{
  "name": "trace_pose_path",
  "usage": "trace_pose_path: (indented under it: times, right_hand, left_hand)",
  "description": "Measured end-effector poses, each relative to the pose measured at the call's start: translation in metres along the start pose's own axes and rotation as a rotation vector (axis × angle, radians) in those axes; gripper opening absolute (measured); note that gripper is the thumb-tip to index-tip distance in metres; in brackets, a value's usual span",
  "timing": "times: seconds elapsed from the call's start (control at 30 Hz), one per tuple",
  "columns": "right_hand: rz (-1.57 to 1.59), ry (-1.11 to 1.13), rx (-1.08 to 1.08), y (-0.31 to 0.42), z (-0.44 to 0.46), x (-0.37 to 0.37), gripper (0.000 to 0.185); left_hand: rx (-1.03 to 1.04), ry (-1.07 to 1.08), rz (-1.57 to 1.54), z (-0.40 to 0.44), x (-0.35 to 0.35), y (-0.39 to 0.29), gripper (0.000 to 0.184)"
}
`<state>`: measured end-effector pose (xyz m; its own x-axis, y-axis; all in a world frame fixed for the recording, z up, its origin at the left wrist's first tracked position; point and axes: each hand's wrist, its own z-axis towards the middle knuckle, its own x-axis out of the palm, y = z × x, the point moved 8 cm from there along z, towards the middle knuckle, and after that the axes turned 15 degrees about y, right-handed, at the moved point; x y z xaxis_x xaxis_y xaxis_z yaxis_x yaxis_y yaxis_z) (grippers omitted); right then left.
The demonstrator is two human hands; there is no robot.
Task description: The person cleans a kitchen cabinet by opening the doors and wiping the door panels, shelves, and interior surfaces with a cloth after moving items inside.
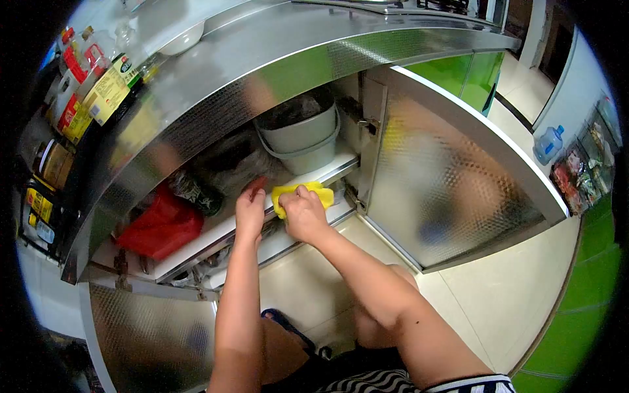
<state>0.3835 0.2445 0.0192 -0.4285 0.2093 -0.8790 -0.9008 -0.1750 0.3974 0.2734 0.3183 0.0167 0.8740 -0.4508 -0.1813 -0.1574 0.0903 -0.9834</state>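
Note:
A bright yellow cloth point(321, 190) is bunched in my right hand point(305, 213), whose fingers close over it at the front edge of the cabinet shelf point(347, 157). Just left of it, my left hand point(249, 211) has its fingers curled at the same edge. A small reddish thing point(257, 183) shows at its fingertips; I cannot make out what it is. Behind both hands a grey bucket point(304, 141) with a handle stands on the shelf. To the left lie a red plastic bag point(164, 226) and a dark patterned jar or can point(195, 194).
The right cabinet door point(458, 190) and the left cabinet door point(151, 327) stand open on either side. Above the shelf runs a steel countertop point(249, 39) with several bottles at the left and a white bowl point(183, 39). A blue plastic jug point(549, 144) is at the far right.

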Motion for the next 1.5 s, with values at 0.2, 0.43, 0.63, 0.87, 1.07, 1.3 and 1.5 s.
trace_pose_path:
  times: [0.2, 0.43, 0.63, 0.87, 1.07, 1.3, 1.5]
  right_hand:
    - [0.593, 0.077, 0.548, -0.098, -0.022, -0.033, 0.039]
    - [1.391, -0.109, 0.483, -0.126, -0.014, -0.014, 0.035]
    - [0.095, -0.277, 0.118, -0.064, -0.003, -0.045, 0.031]
    - [-0.147, -0.072, 0.05, -0.033, 0.0, -0.017, 0.033]
    - [-0.416, -0.005, -0.056, -0.019, 0.013, -0.013, 0.025]
    - [-0.386, 0.05, -0.031, 0.008, 0.005, 0.007, 0.04]
    - [-0.419, 0.16, 0.101, 0.001, 0.031, 0.008, 0.035]
  left_hand:
    - [-0.012, 0.067, 0.244, 0.002, 0.013, -0.002, 0.031]
    - [0.086, 0.124, 0.531, 0.002, 0.02, 0.004, 0.032]
    - [0.09, 0.171, 0.9, 0.003, 0.012, 0.015, 0.039]
    - [0.18, 0.171, 1.043, 0.011, 0.004, 0.011, 0.054]
    - [-0.094, 0.314, 0.984, 0.033, -0.005, 0.037, 0.058]
    - [0.055, 0.141, 0.958, 0.04, -0.019, 0.027, 0.056]
    - [0.059, 0.138, 0.891, 0.026, -0.029, 0.012, 0.058]
